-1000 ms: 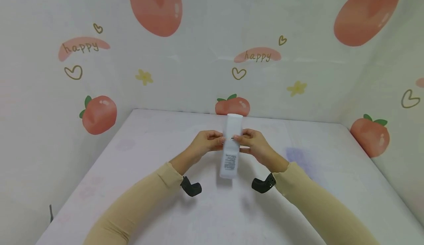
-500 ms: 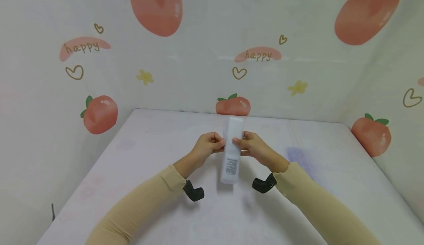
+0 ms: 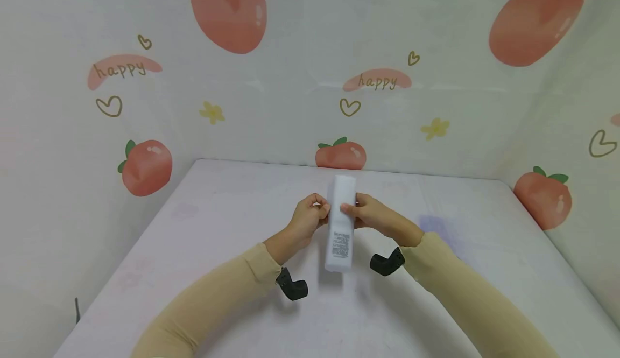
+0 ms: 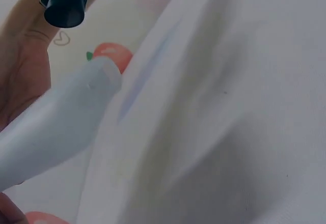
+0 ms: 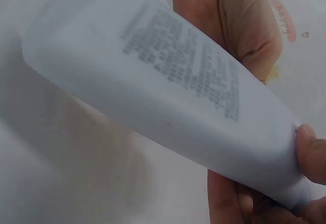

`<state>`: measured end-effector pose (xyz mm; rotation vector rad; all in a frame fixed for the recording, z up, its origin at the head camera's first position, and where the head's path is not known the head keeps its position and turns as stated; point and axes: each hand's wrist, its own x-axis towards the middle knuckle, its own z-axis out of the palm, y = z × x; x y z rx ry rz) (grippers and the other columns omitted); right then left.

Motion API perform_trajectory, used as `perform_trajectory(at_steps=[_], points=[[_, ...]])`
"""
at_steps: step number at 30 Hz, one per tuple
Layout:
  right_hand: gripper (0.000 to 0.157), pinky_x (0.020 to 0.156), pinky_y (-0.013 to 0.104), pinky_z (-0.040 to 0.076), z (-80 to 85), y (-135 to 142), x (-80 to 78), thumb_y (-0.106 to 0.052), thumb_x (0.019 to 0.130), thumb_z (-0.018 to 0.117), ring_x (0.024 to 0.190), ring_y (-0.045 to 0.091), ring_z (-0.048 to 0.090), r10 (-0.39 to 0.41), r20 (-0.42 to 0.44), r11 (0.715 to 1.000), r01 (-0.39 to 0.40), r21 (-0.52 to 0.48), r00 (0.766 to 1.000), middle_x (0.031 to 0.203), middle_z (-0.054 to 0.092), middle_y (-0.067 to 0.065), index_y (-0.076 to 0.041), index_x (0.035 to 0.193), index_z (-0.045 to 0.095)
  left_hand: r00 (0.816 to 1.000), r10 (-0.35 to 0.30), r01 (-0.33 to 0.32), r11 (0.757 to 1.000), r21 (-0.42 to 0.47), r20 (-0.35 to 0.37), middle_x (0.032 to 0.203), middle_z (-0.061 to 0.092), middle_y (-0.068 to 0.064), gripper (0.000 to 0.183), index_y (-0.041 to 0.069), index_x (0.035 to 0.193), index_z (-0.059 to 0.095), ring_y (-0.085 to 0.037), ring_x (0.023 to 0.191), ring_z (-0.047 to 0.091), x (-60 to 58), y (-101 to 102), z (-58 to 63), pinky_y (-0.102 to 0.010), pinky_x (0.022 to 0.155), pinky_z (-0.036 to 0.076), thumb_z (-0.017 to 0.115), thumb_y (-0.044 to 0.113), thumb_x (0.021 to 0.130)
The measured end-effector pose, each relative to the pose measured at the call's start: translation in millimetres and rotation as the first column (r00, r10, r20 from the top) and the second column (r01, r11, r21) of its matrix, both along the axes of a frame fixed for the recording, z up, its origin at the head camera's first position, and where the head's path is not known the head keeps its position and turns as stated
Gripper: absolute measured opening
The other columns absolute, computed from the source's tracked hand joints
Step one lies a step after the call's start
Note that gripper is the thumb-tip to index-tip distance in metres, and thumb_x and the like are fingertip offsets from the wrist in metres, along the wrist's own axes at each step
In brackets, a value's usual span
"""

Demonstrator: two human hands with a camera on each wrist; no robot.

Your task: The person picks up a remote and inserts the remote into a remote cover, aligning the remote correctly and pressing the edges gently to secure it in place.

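A white plastic bottle (image 3: 343, 222) with a block of small grey print stands nearly upright in the head view, held between both hands. My right hand (image 3: 375, 215) grips its right side, thumb across the front and fingers behind. At the left edge of the bottle is my left hand (image 3: 307, 218), its fingers curled and its thumb and index fingertips together. Close up in the right wrist view, the printed face of the bottle (image 5: 153, 91) crosses the frame, with a thumb (image 5: 310, 155) pressed near one end. The bottle (image 4: 66, 117) partly hides a hand in the left wrist view.
A white table (image 3: 232, 293) with faint coloured patches lies under the hands. Behind it hangs a pale cloth (image 3: 290, 67) printed with red fruit, hearts and flowers. Each wrist carries a black camera, such as the left one (image 3: 293, 285). A dark thin object (image 3: 77, 310) shows at the far left.
The bottle has come slightly lower and nearer. My left thumb has moved off the bottle's front to its left edge, and the left forearm has shifted right. My right hand keeps its grip.
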<state>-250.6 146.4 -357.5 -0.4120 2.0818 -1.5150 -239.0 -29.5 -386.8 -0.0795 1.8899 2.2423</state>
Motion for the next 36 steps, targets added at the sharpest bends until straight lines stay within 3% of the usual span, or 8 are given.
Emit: perform_trajectory(at_steps=[3,12,21,25,29,32,36], points=[[0.046,0.093,0.043,0.053,1.6,0,0.7,-0.019,0.103,0.046,0.098,0.020,0.062,0.012,-0.012,1.000,-0.012,0.029,1.000,0.120,0.054,0.024,0.013,0.133,0.034,0.999,0.017,-0.017,1.000,0.007,0.028,0.073,0.049,-0.001,0.015,0.006,0.084,0.048,-0.011,0.067,0.050,-1.0,3,-0.4,-0.021,0.064,0.047,0.054,-0.002,0.095],[0.046,0.091,0.042,0.054,6.1,0,-0.5,-0.021,0.103,0.047,0.096,0.020,0.062,0.049,-0.056,0.995,-0.044,0.086,0.997,0.115,0.057,0.024,0.013,0.131,0.035,0.999,0.053,-0.053,0.998,0.016,0.002,0.072,0.046,-0.002,0.014,0.005,0.084,0.047,-0.012,0.067,0.047,-7.9,7,-0.3,-0.022,0.063,0.046,0.052,-0.003,0.095],[0.049,0.095,0.043,0.052,2.7,1,1.3,-0.023,0.103,0.045,0.099,0.020,0.061,0.042,-0.004,0.999,-0.042,0.034,0.999,0.120,0.054,0.024,0.012,0.135,0.032,0.999,0.046,-0.046,0.997,0.054,-0.004,0.074,0.047,-0.002,0.014,0.004,0.084,0.049,-0.011,0.066,0.048,-14.1,6,1.9,-0.021,0.063,0.047,0.053,-0.005,0.094],[0.050,0.098,0.043,0.050,1.0,4,1.1,-0.024,0.104,0.042,0.101,0.018,0.060,0.016,0.009,1.000,-0.016,-0.020,1.000,0.124,0.052,0.024,0.013,0.136,0.030,1.000,0.003,-0.003,1.000,0.022,-0.025,0.075,0.050,-0.002,0.012,0.004,0.085,0.052,-0.010,0.068,0.052,-14.3,3,5.0,-0.020,0.065,0.050,0.056,-0.003,0.094],[0.050,0.098,0.044,0.049,0.0,3,0.8,-0.024,0.104,0.043,0.100,0.018,0.061,-0.075,-0.005,0.997,0.075,-0.012,0.997,0.124,0.053,0.025,0.014,0.135,0.032,0.996,-0.071,0.068,0.995,-0.076,-0.049,0.080,0.055,-0.003,0.006,-0.002,0.093,0.058,-0.010,0.071,0.057,-12.6,-4,7.4,-0.020,0.069,0.053,0.057,0.004,0.096],[0.048,0.097,0.043,0.050,-1.0,1,0.9,-0.023,0.103,0.046,0.098,0.019,0.061,-0.143,-0.009,0.990,0.144,0.008,0.990,0.122,0.054,0.024,0.013,0.133,0.034,0.989,-0.135,0.125,0.981,-0.146,-0.057,0.087,0.061,-0.006,0.018,-0.006,0.103,0.060,-0.010,0.076,0.061,-11.3,-8,7.7,-0.024,0.075,0.056,0.058,0.010,0.097],[0.048,0.098,0.044,0.049,-1.6,-1,0.5,-0.022,0.103,0.046,0.101,0.020,0.059,-0.138,-0.026,0.990,0.138,-0.010,0.990,0.125,0.051,0.024,0.013,0.133,0.033,0.975,-0.195,0.170,0.963,-0.211,-0.106,0.099,0.067,-0.015,0.028,-0.010,0.109,0.061,-0.013,0.083,0.065,-9.9,-10,6.4,-0.033,0.084,0.057,0.063,0.014,0.095]])
